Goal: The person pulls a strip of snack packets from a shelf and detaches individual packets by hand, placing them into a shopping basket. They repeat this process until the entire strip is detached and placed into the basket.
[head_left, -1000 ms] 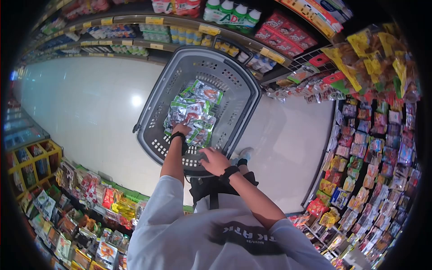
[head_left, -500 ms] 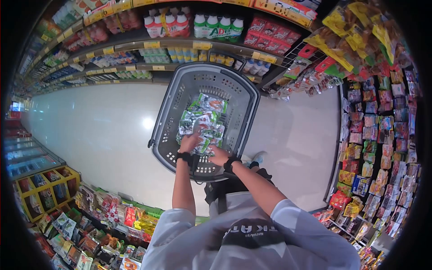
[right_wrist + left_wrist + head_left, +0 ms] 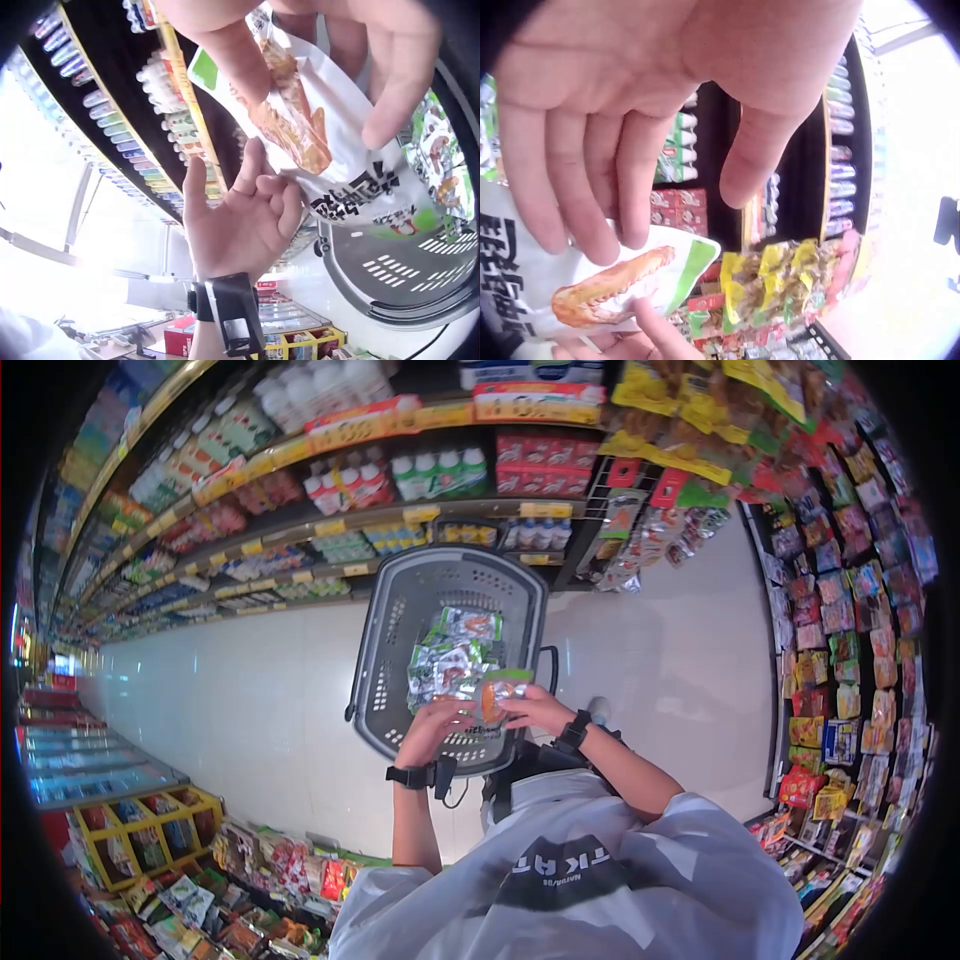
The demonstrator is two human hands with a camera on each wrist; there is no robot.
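Note:
Over the near end of the grey shopping basket (image 3: 365, 650), my right hand (image 3: 540, 712) grips a white and green snack packet (image 3: 500, 695). In the right wrist view its thumb (image 3: 244, 67) presses the printed front, which shows a brown cooked wing. My left hand (image 3: 432, 728) is at the packet's other side. Up close in the left wrist view, the left hand's fingers (image 3: 634, 180) rest along the packet's edge, with the thumb spread away from it. More silver and green packets (image 3: 450, 660) lie heaped in the basket below.
Ahead run shelves of bottled drinks (image 3: 440, 475) and red cartons (image 3: 543, 465). Yellow bags (image 3: 680, 415) hang at the upper right above other packets. A wall of hanging snacks (image 3: 840, 650) lines the right side. A yellow compartment rack (image 3: 150, 830) and piled goods stand at the lower left.
A snack packet has come up from the heap into my right hand. My left hand has shifted from the heap towards the packet. The head view has tilted up, showing more shelves.

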